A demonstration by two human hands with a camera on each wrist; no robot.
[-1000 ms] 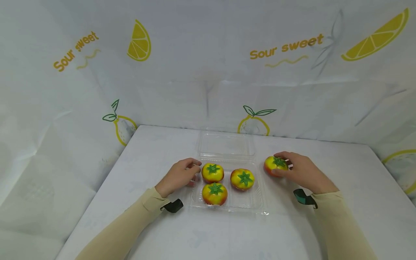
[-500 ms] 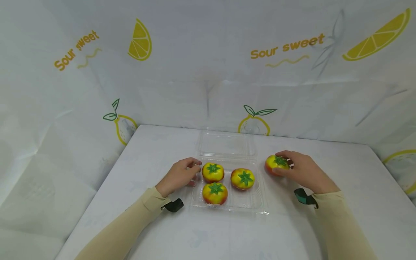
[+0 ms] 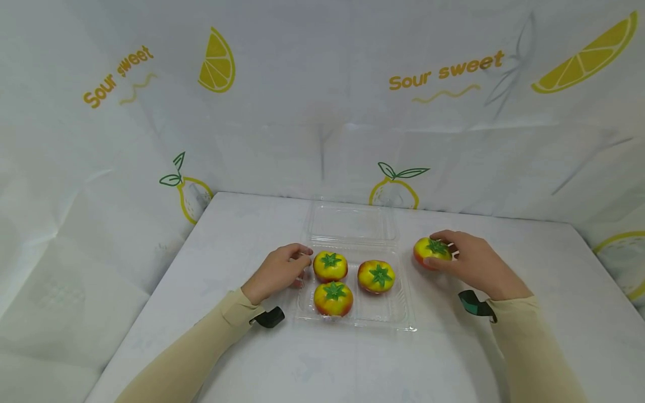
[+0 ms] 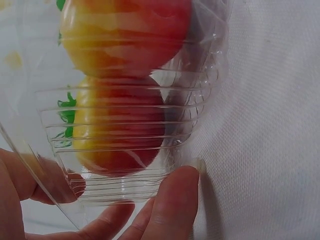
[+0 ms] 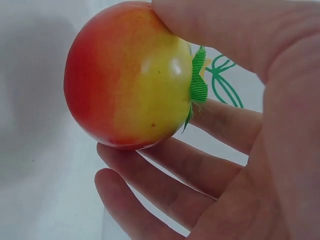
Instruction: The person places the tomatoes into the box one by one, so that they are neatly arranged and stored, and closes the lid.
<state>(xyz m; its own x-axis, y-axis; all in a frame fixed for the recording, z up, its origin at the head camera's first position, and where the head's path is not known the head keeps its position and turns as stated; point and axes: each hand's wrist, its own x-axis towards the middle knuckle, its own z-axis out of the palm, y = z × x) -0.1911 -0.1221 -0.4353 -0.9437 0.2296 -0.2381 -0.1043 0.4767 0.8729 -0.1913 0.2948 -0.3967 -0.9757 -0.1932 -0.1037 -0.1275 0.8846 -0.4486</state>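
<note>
My right hand (image 3: 471,263) holds a yellow-and-red artificial tomato (image 3: 432,253) with a green leafy top, just right of the clear plastic clamshell box (image 3: 385,317). In the right wrist view, the thumb lies on one side of this tomato (image 5: 130,75) and fingers on the other. At the box's left side is my left hand (image 3: 279,271), its fingers bent at the rim and side wall. The left wrist view has these fingertips (image 4: 175,192) against the ribbed plastic wall. Inside the box sit a back-left tomato (image 3: 330,266), a front-left tomato (image 3: 333,300) and a back-right tomato (image 3: 376,277).
The box's clear lid (image 3: 351,223) is hinged open toward the back. A white cloth covers the table (image 3: 322,369), and a white curtain (image 3: 312,112) printed with lemons and lettering hangs behind and to the sides.
My right hand has moved slightly right and back with the tomato, away from the box. My left hand and the tomatoes in the box stay as they were.
</note>
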